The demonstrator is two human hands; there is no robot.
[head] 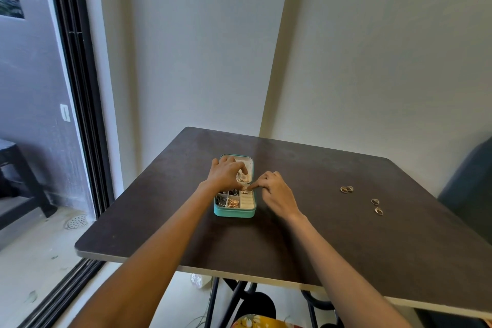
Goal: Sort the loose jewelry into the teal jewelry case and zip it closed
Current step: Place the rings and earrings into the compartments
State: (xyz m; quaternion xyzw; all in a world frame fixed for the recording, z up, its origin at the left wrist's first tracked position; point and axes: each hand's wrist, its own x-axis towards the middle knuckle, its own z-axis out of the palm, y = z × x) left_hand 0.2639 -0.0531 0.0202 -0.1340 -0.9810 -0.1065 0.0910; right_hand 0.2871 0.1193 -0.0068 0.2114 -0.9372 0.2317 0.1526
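The teal jewelry case [234, 212] lies open in the middle of the dark table [332, 242], its cream compartments holding dark beads and gold pieces. My left hand [226, 174] rests over the case's far half, fingers curled on the lid lining. My right hand [277, 190] is at the case's right rim, its index finger and thumb pinching a small ring [245, 191] at the ring-roll slot. On the table to the right lie loose rings: a pair [346, 189] and two single ones [375, 201] [378, 211].
Two pale walls meet in a corner behind the table. A dark sliding-door frame [80, 114] stands at the left with a balcony floor beyond it. A dark chair back [471, 184] rises at the right edge. Metal table legs [234, 298] show below.
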